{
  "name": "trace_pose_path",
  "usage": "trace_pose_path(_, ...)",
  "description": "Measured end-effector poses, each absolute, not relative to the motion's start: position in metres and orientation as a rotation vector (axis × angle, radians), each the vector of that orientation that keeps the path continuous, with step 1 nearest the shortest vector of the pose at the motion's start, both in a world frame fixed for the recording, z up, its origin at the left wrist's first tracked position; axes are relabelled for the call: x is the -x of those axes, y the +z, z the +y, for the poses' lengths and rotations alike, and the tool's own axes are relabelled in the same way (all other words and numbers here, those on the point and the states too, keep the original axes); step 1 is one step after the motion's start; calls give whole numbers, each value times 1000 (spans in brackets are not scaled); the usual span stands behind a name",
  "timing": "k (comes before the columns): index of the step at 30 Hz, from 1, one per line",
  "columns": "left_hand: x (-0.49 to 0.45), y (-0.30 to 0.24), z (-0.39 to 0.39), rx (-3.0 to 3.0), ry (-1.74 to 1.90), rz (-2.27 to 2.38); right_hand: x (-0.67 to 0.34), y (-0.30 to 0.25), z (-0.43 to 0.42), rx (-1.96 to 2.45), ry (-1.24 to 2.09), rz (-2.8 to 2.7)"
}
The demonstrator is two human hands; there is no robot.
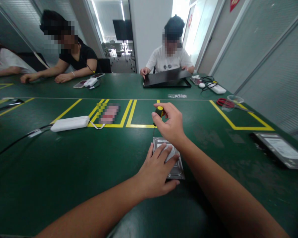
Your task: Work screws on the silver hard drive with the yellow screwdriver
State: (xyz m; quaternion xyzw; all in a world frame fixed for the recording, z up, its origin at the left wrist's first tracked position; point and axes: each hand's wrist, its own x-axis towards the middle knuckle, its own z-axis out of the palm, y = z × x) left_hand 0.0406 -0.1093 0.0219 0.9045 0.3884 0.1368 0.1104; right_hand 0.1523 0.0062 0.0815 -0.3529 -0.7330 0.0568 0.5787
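A silver hard drive (175, 167) lies flat on the green table (64, 165) in front of me. My left hand (157, 172) rests on it with fingers spread flat, holding it down. My right hand (170, 124) is closed round a screwdriver with a yellow and black handle (159, 110). The screwdriver stands upright, its thin shaft reaching down toward the drive's far left corner.
A second hard drive (279, 148) lies at the right. A white power bank (69, 123) with a cable sits left. Red scissors (224, 103) and a clear cup (235, 99) are at far right. Across the table one person handles a black panel (166, 79); others sit left.
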Motion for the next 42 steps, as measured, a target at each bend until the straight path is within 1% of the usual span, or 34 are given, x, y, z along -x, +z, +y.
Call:
trace_pose_path(8,-42,23,-110,-2658,385,1140,-155,99,-3,862,136,-1707)
trace_pose_path(14,-42,23,-111,-2665,388,1138,-155,109,-11,955,147,-1911)
trace_pose_path(17,-42,23,-111,-2664,412,1138,-155,120,-22,1064,125,-2058)
trace_pose_path(20,-42,23,-112,-2668,411,1139,-157,134,-35,1273,126,-2177)
trace_pose_path(23,-43,24,-112,-2669,393,1144,-164,144,-46,1422,24,-2222)
trace_pose_path(26,-42,23,-112,-2665,393,1147,-178,146,-53,1455,-80,-2252)
trace_pose_path(31,-42,20,-113,-2666,431,1138,-221,121,-62,1419,-213,-2358)
trace_pose_path(33,-42,20,-113,-2667,441,1138,-241,103,-66,1321,-266,-2421)
trace_pose_path(37,-42,21,-113,-2663,436,1145,-276,71,-77,1183,-257,-2511)
trace_pose_path(42,-43,21,-113,-2658,423,1152,-297,46,-85,1030,-353,-2573)
